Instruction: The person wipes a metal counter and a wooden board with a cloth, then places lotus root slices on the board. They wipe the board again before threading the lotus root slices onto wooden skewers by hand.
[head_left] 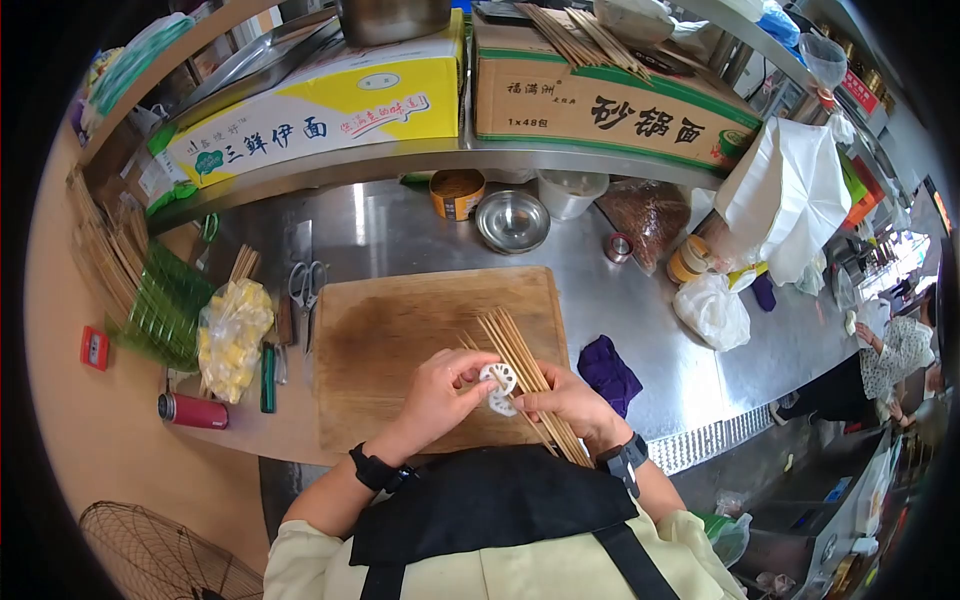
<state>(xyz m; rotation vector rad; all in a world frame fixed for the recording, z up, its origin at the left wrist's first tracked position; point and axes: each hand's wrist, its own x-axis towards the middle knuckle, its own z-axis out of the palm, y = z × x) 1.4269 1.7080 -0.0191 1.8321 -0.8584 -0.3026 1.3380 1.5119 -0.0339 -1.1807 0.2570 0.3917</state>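
Note:
Between the thumb and fingers of my left hand [445, 395] is a white lotus root slice [498, 377] with round holes. Just below it, a second lotus root slice [502, 402] sits by the fingertips of my right hand [575, 402]. My right hand is closed around a bundle of bamboo skewers [518, 350], which slants up and to the left. One thin skewer seems to run by the slices, but my fingers partly hide it. Both hands are over the near right part of a wooden cutting board [385, 340].
Left of the board lie scissors [305, 285], a bag of yellow pieces [235, 335] and a red cylinder [193, 411]. A purple cloth [609, 375] is on the right. Behind stand a metal bowl [512, 222] and a shelf with cardboard boxes [610, 105]. A person [895, 355] stands far right.

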